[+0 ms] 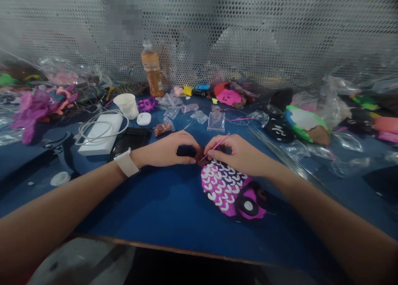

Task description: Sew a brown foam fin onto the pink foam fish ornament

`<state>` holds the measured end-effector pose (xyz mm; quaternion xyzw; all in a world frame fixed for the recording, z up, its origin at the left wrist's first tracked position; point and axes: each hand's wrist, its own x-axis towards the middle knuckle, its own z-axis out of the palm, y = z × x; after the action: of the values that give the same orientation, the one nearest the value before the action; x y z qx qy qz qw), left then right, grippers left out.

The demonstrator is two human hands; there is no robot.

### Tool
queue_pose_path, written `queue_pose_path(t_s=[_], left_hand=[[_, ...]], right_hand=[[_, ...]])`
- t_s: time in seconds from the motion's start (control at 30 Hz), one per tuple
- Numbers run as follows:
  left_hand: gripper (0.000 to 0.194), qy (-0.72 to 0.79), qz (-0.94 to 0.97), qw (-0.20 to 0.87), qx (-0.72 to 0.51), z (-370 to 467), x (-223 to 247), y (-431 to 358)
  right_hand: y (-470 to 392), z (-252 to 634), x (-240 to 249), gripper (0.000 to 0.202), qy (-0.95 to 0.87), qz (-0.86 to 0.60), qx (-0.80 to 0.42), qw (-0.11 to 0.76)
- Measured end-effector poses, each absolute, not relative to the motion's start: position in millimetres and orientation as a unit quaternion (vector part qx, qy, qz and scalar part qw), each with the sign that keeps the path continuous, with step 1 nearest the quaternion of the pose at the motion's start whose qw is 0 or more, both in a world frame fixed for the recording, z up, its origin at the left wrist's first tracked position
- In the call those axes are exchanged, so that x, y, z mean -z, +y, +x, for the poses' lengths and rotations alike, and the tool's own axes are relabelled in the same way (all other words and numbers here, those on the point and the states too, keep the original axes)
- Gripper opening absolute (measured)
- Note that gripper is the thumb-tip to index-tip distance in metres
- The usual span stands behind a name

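A pink clay fish (225,185) with rows of white scales and a black-ringed white eye lies on the blue table, its head toward the lower right. At its far end sits a small dark brown piece of clay (202,153). My left hand (171,149) comes from the left, thumb and fingers closed on that brown piece. Between the thumb and fingers of my right hand (238,153) is a thin pink stick (217,146), slanting down with its tip at the brown clay. My right hand covers part of the fish's upper side.
Left are a white box with a coiled cable (104,134), a paper cup (126,106) and a black wallet (132,139). A drink bottle (152,71) stands by the perforated metal screen (192,24). To the right lie wires (280,154), plastic bags and a green-blue clay piece (306,123).
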<state>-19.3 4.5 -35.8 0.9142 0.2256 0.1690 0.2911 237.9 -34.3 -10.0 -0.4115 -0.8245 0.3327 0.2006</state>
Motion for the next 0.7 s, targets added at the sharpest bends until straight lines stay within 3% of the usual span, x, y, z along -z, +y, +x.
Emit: queue_pose_path(t_s=[0.43,0.7], left_hand=[[0.026,0.217,0.914,0.294,-0.175,-20.0,36.7,4.8],[0.028,0.214,0.913,0.299,-0.178,-19.9,34.3,3.9]], right_hand=[[-32.1,240.9,8.6,0.017,-0.809,-0.455,-0.318,0.191],[-31.3,244.1,9.6,0.017,-0.801,-0.450,-0.298,0.260]])
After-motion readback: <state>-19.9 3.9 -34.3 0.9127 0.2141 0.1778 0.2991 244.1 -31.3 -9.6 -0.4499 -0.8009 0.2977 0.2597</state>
